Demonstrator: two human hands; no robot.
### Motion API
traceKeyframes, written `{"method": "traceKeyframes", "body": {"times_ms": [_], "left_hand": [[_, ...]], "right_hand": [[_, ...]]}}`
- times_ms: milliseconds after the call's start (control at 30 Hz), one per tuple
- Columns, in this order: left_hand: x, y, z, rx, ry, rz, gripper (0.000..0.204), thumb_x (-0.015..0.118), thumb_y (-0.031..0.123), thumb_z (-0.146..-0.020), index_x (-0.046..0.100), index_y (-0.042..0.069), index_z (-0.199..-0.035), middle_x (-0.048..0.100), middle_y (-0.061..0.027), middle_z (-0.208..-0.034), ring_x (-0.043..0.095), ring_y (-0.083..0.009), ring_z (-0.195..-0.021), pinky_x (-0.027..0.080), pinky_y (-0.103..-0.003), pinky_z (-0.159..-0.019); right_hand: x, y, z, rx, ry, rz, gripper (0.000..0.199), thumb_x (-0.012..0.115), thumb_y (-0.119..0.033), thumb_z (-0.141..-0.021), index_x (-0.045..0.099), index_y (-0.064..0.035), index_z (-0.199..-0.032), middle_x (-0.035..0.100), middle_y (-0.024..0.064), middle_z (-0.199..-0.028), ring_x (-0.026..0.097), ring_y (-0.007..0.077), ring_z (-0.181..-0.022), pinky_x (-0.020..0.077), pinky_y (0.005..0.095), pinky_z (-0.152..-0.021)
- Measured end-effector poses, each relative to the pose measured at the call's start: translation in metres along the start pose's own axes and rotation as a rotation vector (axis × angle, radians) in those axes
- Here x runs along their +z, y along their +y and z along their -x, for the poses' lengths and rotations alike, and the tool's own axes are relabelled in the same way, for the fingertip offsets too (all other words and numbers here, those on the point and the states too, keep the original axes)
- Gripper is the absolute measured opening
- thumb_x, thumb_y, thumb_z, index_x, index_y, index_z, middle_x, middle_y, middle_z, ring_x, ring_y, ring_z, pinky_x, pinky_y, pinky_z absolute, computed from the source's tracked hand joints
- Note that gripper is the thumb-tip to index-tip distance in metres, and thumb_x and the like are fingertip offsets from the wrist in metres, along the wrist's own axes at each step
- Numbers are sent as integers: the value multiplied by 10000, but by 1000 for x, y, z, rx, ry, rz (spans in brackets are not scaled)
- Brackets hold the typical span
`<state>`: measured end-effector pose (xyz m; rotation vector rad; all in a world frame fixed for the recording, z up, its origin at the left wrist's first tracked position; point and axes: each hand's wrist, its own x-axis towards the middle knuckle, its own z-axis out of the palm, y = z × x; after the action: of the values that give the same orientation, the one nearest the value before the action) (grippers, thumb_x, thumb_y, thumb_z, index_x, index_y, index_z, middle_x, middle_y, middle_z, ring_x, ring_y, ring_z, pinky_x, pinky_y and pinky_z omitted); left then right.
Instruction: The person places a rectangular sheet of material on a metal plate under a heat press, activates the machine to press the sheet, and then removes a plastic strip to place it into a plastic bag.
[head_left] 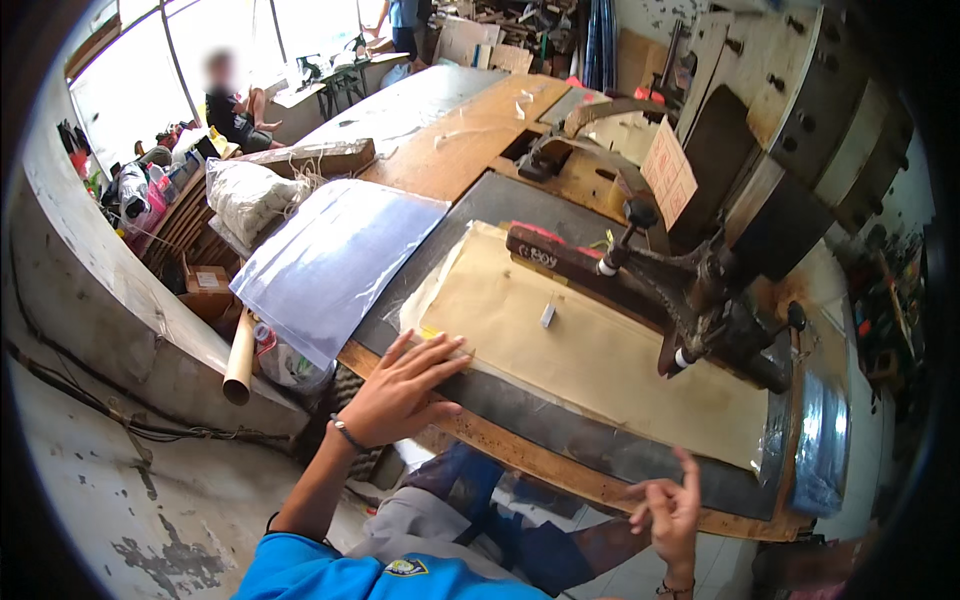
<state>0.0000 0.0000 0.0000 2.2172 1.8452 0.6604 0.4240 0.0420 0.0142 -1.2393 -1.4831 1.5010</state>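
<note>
Tabletop [470, 135]: long wooden slab, worn, front edge chipped. Dark mat [560, 430] covers near end. On mat: tan paper sheet [600, 350], flat, edges inside mat; left hand [400, 390] pressed flat on sheet's near-left corner. Clear plastic sheets [330, 260] at left, overhanging tabletop edge. Wooden block [320, 155] beyond plastic. Black iron press [700, 290] at right, over paper sheet. Red-topped wooden bar [555, 258] on sheet's far edge.

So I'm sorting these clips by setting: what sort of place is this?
Probably a small workshop: a heavy lever press on a worn wooden bench, brown paper sheets under the left hand, clutter around.
</note>
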Motion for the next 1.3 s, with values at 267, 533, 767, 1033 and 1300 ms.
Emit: {"method": "traceKeyframes", "body": {"times_ms": [267, 533, 767, 1033, 1300], "left_hand": [[18, 33, -38, 180, -122, -93, 712, 577, 596, -959, 412, 260, -1564, 340, -62, -1648, 283, -289, -1534, 124, -569, -1268], [22, 39, -54, 216, -144, -94, 721, 522, 669, -960, 412, 293, -1565, 296, -85, -1666, 250, -311, -1544, 120, -573, -1267], [32, 41, -65, 140, -87, -130, 730, 523, 670, -961, 433, 256, -1555, 318, -75, -1660, 263, -310, -1539, 149, -551, -1265], [38, 46, -79, 45, -6, -207, 629, 471, 626, -997, 496, 267, -1513, 356, -54, -1644, 311, -321, -1517, 178, -543, -1262], [33, 51, -79, 166, -107, -72, 522, 521, 446, -1004, 572, 173, -1447, 472, -67, -1572, 363, -334, -1489, 222, -547, -1244]], "right_hand": [[-45, 18, 36, 147, 193, -144, 673, 543, -119, -1025, 200, -39, -1598, 715, 165, -878, 603, 144, -478, 481, 265, -374], [-42, 5, 21, 119, 140, -111, 745, 525, -117, -1036, 55, -48, -1610, 691, 250, -990, 688, 221, -549, 600, 335, -454], [-86, -33, -36, 204, -118, 167, 759, 620, -180, -1024, 149, -29, -1599, 705, 228, -975, 714, 227, -601, 608, 322, -498], [-128, -76, -135, 453, -848, 405, 377, 647, -146, -1012, 590, 39, -1336, 746, 182, -1038, 752, 222, -782, 638, 330, -680], [-144, -37, -141, 406, -834, 275, 302, 574, -85, -1042, 624, 46, -1310, 750, 178, -1057, 757, 214, -787, 634, 315, -688]]}}
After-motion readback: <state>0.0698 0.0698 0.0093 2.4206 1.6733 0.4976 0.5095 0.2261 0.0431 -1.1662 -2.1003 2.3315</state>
